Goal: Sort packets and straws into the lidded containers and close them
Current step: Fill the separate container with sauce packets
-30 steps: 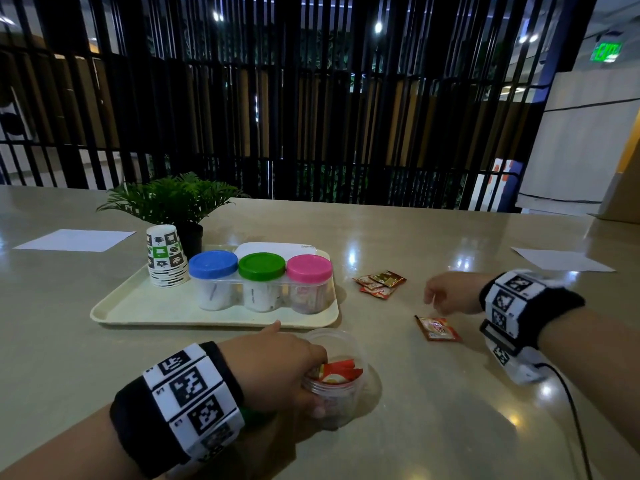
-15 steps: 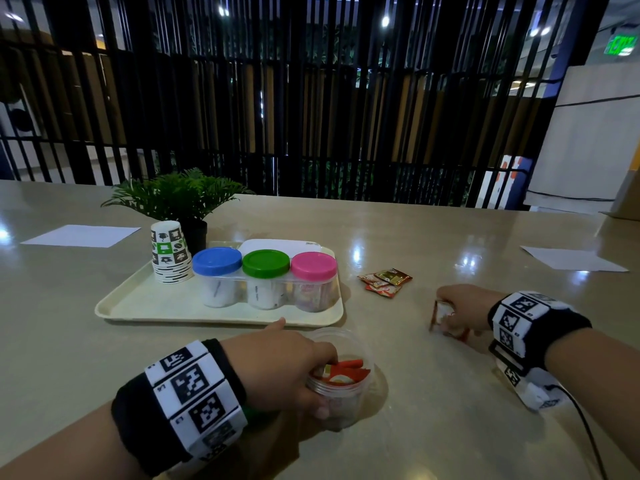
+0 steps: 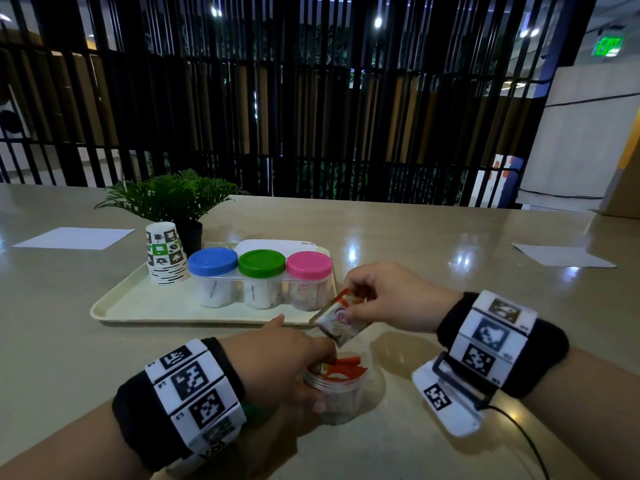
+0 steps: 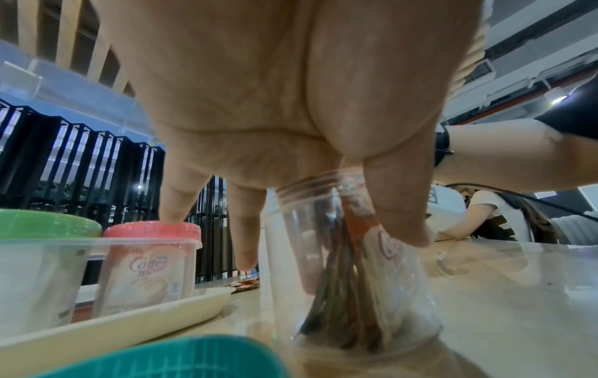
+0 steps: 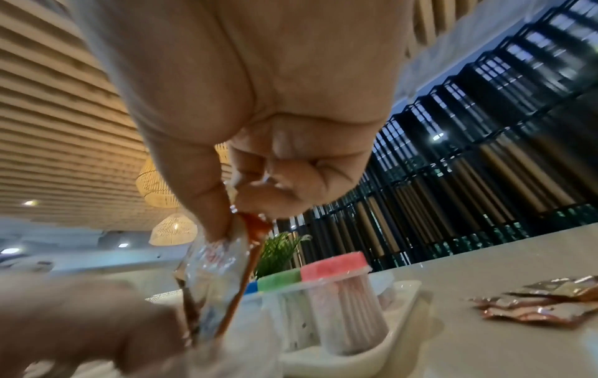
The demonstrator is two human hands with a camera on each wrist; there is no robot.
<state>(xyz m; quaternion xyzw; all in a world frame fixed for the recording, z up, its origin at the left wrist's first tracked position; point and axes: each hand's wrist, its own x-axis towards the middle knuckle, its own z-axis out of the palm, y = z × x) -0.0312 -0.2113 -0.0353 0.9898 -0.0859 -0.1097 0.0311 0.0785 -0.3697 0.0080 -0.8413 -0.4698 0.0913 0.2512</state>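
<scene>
My left hand (image 3: pixel 287 362) grips a clear open container (image 3: pixel 341 393) standing on the table, with several red and white packets inside it (image 4: pixel 356 294). My right hand (image 3: pixel 384 299) pinches a white and red creamer packet (image 3: pixel 341 322) just above the container's mouth; the same packet (image 5: pixel 220 276) hangs tilted in the right wrist view. A green lid (image 4: pixel 181 360) lies under my left wrist. Three closed containers stand on the cream tray (image 3: pixel 145 303): blue lid (image 3: pixel 211 261), green lid (image 3: pixel 261 263), pink lid (image 3: pixel 309 265).
A stack of paper cups (image 3: pixel 164 252) and a potted plant (image 3: pixel 173 199) stand at the tray's far left. Loose brown packets (image 5: pixel 543 301) lie on the table right of the tray. White paper sheets (image 3: pixel 74 237) (image 3: pixel 561 254) lie left and right.
My right hand picked the packet up from the table at the right and carried it left, over the open container. My left hand kept its hold on the container.
</scene>
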